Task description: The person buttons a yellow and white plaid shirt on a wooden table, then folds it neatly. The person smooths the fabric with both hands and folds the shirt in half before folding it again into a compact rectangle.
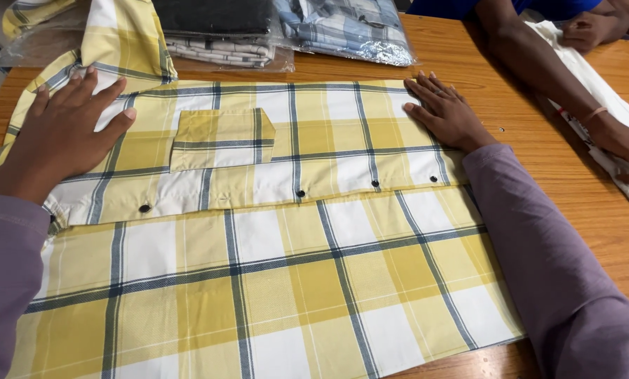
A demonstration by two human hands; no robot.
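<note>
The yellow plaid shirt lies buttoned and face up across the wooden bench, its chest pocket left of the row of dark buttons. The left hand rests flat with fingers spread on the shirt's collar end, left of the pocket; the right hand lies flat with fingers close together on the shirt's far edge, right of the pocket. Neither pinches any cloth. With only flat palms holding it, the shirt could likely slide on the smooth bench or ruck up along the button line if one hand pushes harder than the other, leaving creases or a skewed fold. Beyond the shirt, clear plastic bags each hold a folded checked shirt, one blue, and a dark folded garment sits on another bagged one. Right of the shirt, another person's hands press on white cloth, near enough that elbows might bump.
</note>
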